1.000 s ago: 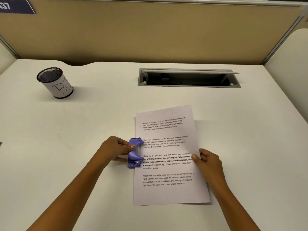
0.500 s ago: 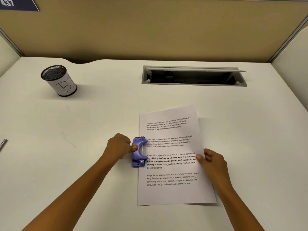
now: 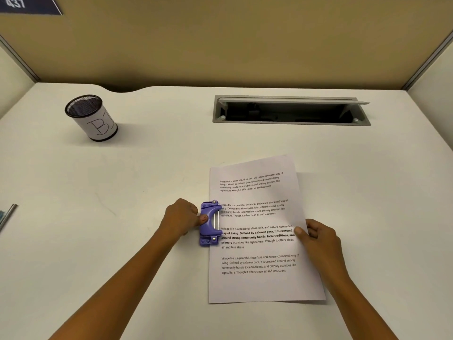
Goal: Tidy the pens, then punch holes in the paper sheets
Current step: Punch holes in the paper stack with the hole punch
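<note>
A printed paper sheet (image 3: 262,285) lies on the white desk, slightly turned. A purple hole punch (image 3: 210,223) sits on the sheet's left edge at mid height, with the edge inside its slot. My left hand (image 3: 182,219) grips the punch from the left, thumb on its lever. My right hand (image 3: 318,238) pinches the sheet's right edge, thumb on top. A black mesh pen cup (image 3: 92,117) with a white label marked "B" stands at the far left; no pens show in it.
An open grey cable tray (image 3: 291,111) is set into the desk behind the sheet. A tan partition runs along the back. A metal rod-like object (image 3: 8,215) pokes in at the left edge. Bare desk lies between cup and sheet.
Both hands keep their holds on punch and sheet. The scene has drifted slightly right in view as my head moved; the object at the left edge has come into sight.
</note>
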A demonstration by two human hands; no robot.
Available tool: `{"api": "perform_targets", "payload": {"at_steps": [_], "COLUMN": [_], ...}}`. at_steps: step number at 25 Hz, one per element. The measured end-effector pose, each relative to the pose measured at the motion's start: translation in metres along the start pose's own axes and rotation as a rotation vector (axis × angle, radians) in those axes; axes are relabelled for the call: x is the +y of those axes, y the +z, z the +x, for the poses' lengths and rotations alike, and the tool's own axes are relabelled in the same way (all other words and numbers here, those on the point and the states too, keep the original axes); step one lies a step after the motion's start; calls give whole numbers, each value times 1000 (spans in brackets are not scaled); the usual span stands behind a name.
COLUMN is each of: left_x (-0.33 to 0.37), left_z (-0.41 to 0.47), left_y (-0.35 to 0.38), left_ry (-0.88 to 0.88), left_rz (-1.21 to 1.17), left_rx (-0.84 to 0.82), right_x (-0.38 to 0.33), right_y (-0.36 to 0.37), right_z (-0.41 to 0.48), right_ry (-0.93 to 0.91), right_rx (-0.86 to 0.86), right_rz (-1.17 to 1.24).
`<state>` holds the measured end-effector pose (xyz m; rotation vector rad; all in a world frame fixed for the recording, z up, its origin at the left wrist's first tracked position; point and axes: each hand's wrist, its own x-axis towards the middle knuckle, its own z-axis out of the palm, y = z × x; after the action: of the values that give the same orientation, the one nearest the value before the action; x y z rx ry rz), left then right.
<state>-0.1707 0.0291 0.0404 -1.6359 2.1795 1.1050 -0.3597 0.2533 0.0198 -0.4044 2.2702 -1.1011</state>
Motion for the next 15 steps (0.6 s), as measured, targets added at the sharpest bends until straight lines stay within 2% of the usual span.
{"api": "perform_targets", "payload": {"at_steps": [7,11,15], "left_x": [4,8,14], "left_z": [-5,-10,-12], "left_y": [0,2,-12], "left_ry": [16,63,42], "left_rz": [24,126,133], "left_rx": [14,58,-31], "right_x": [-1,-3,-5], "right_y": [0,-2,-4], "right_z": [-1,-3,-1], "right_ry": [-13,-24,-18], "right_rx": [-1,-13,-49], "right_rz": [-3,12,24]}}
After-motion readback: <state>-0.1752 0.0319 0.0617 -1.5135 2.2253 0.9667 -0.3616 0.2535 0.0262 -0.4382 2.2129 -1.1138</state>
